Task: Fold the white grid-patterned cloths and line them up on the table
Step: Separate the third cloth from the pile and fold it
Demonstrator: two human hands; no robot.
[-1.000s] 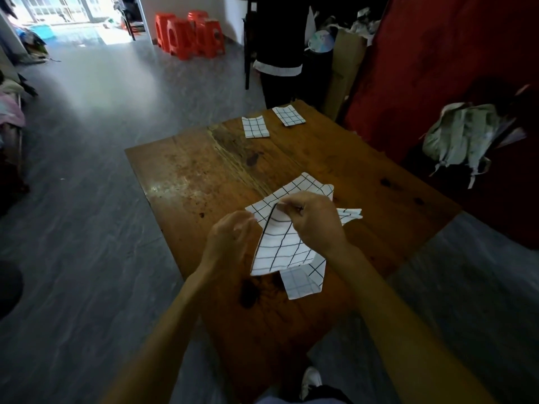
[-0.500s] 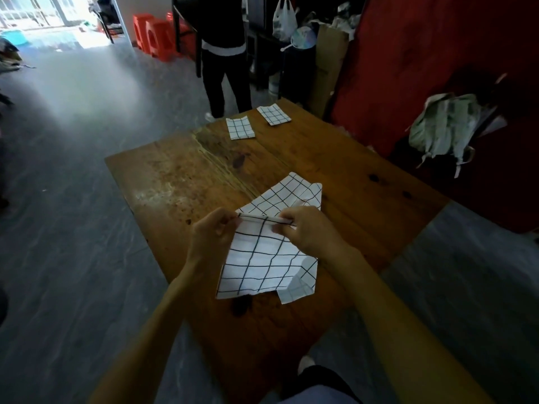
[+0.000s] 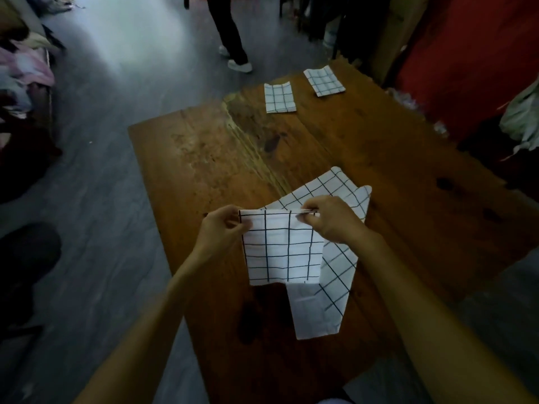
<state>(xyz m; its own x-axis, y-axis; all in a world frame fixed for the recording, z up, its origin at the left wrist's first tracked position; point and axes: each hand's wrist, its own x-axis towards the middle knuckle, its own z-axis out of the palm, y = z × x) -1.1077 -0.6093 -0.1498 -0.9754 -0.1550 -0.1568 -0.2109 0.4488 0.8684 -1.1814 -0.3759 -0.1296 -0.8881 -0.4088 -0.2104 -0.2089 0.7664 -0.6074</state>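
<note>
I hold a white grid-patterned cloth [image 3: 280, 249] up over the wooden table [image 3: 204, 158]. My left hand [image 3: 223, 228] pinches its top left corner. My right hand [image 3: 326, 218] pinches its top edge at the right. The cloth hangs as a folded panel between my hands. Under it lies another grid cloth [image 3: 335, 275], spread loosely on the table and reaching past my right hand. Two small folded grid cloths lie side by side at the far edge, one on the left [image 3: 279, 98] and one on the right [image 3: 323, 81].
A person's legs and white shoe [image 3: 239, 65] stand on the grey floor beyond the table's far edge. A red wall or panel [image 3: 466, 53] rises at the right. A pile of clothes [image 3: 23, 74] sits at the far left. A pale bag [image 3: 522, 118] hangs at right.
My hands have drawn apart along the cloth's top edge, stretching it into a flat hanging panel. The view has tilted down. The person beyond the table has shifted.
</note>
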